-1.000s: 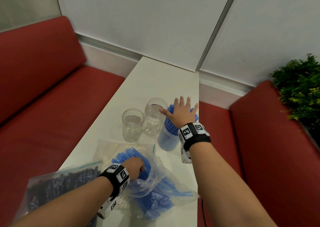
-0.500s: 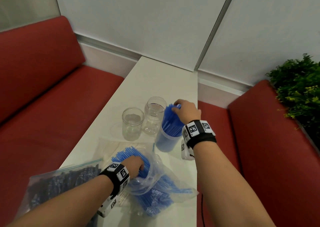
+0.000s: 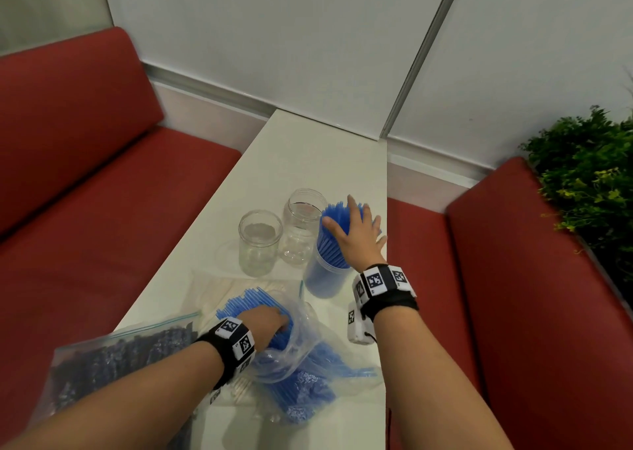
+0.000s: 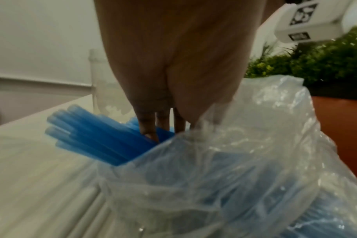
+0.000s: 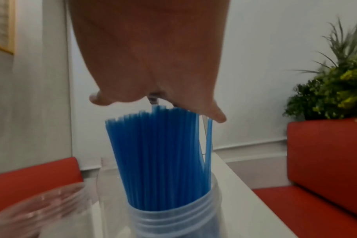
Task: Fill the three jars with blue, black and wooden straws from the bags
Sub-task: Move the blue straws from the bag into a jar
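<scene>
Three clear jars stand mid-table. Two are empty: a short jar (image 3: 259, 244) and a taller jar (image 3: 302, 230). The third jar (image 3: 323, 278) (image 5: 173, 217) is packed with upright blue straws (image 3: 334, 230) (image 5: 159, 153). My right hand (image 3: 356, 230) (image 5: 157, 99) lies flat on the straw tops with its fingers spread. My left hand (image 3: 270, 322) (image 4: 163, 125) reaches into the mouth of a clear bag (image 3: 301, 357) (image 4: 224, 169) and grips a bunch of blue straws (image 3: 246, 304) (image 4: 96, 141) sticking out of it.
A zip bag of black straws (image 3: 113, 364) lies at the near left, overhanging the table edge. A bag of pale straws (image 3: 219, 288) (image 4: 41, 185) lies under the blue bag. Red benches (image 3: 102, 226) flank the narrow white table (image 3: 301, 154). A plant (image 3: 589, 175) stands at the right.
My right hand lay flat on the straw tops, curled over them half a second ago, and now lies spread flat again. The left hand has stayed in the bag.
</scene>
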Demonstrator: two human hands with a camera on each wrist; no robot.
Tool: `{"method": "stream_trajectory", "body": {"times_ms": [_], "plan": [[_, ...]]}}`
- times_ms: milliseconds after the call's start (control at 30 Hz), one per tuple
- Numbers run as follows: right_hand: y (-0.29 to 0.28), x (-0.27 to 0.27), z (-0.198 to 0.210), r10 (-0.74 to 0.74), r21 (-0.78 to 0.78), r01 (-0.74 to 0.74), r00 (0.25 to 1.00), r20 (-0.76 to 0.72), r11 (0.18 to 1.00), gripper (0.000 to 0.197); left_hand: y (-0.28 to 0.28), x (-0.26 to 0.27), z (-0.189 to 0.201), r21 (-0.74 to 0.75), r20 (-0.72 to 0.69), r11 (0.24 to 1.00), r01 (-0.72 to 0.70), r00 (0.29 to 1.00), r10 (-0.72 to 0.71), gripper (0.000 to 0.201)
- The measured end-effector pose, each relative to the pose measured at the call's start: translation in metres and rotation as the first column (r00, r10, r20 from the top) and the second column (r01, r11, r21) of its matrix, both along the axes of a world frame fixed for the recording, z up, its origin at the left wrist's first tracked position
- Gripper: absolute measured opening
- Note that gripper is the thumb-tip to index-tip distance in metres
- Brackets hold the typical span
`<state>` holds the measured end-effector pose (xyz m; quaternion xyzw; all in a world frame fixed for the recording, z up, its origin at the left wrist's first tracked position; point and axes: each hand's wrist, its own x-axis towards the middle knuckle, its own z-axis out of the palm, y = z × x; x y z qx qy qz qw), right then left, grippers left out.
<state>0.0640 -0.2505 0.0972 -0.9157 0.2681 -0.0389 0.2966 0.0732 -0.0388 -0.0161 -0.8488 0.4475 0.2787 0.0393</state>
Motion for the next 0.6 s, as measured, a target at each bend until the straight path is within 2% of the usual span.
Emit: {"method": "stream_trajectory", "body": {"times_ms": [67, 133, 167, 200, 267, 333, 367, 400, 433, 467, 533, 600], "plan": [[-0.005, 0.003, 0.001, -0.038, 0.028, 0.035, 0.993, 0.111, 0.999, 0.083, 0.002, 0.0, -0.001, 0.016, 0.066, 1.0, 0.018, 0.998, -0.019, 0.055], [-0.006, 0.003, 0.0, 0.017, -0.002, -0.017, 0.999, 0.036, 1.0, 0.082, 0.003, 0.001, -0.004, 0.079, 0.151, 0.996, 0.051, 0.987, -0.062, 0.064], [-0.006, 0.002, -0.001, 0.06, -0.011, -0.06, 0.998, -0.013, 0.998, 0.082, 0.002, 0.002, -0.005, 0.127, 0.193, 0.99, 0.068, 0.977, -0.092, 0.063], [-0.004, 0.0, -0.001, 0.07, -0.003, -0.07, 0.998, 0.006, 0.998, 0.08, 0.001, 0.004, -0.006, 0.175, 0.233, 0.981, 0.081, 0.965, -0.121, 0.057], [0.002, -0.005, 0.003, -0.008, 0.019, 0.003, 0.965, 0.262, 1.0, 0.067, -0.001, 0.007, -0.005, 0.228, 0.301, 0.97, 0.08, 0.942, -0.148, 0.039], [0.014, -0.012, 0.005, -0.04, 0.0, 0.049, 0.819, 0.572, 0.999, 0.048, -0.002, 0.009, 0.001, 0.232, 0.345, 0.97, 0.074, 0.926, -0.153, 0.031], [0.022, -0.015, 0.005, -0.015, -0.001, 0.021, 0.757, 0.653, 1.0, 0.04, -0.002, 0.01, 0.005, 0.225, 0.372, 0.971, 0.08, 0.914, -0.161, 0.029], [0.033, -0.018, 0.003, 0.018, 0.017, -0.04, 0.734, 0.679, 0.999, 0.035, -0.002, 0.011, 0.01, 0.22, 0.402, 0.971, 0.089, 0.899, -0.174, 0.027], [0.044, -0.022, -0.001, 0.052, 0.058, -0.119, 0.754, 0.655, 0.991, 0.033, -0.003, 0.011, 0.015, 0.223, 0.426, 0.97, 0.1, 0.885, -0.189, 0.026], [0.055, -0.026, -0.008, 0.092, 0.12, -0.199, 0.804, 0.587, 0.973, 0.034, -0.004, 0.011, 0.019, 0.232, 0.443, 0.967, 0.108, 0.873, -0.204, 0.026], [0.073, -0.033, -0.029, 0.203, 0.301, -0.313, 0.916, 0.345, 0.901, 0.041, -0.005, 0.009, 0.029, 0.265, 0.453, 0.958, 0.113, 0.862, -0.227, 0.025], [0.086, -0.041, -0.052, 0.331, 0.502, -0.325, 0.94, 0.08, 0.802, 0.053, -0.005, 0.005, 0.041, 0.304, 0.399, 0.947, 0.105, 0.888, -0.226, 0.029]]}}
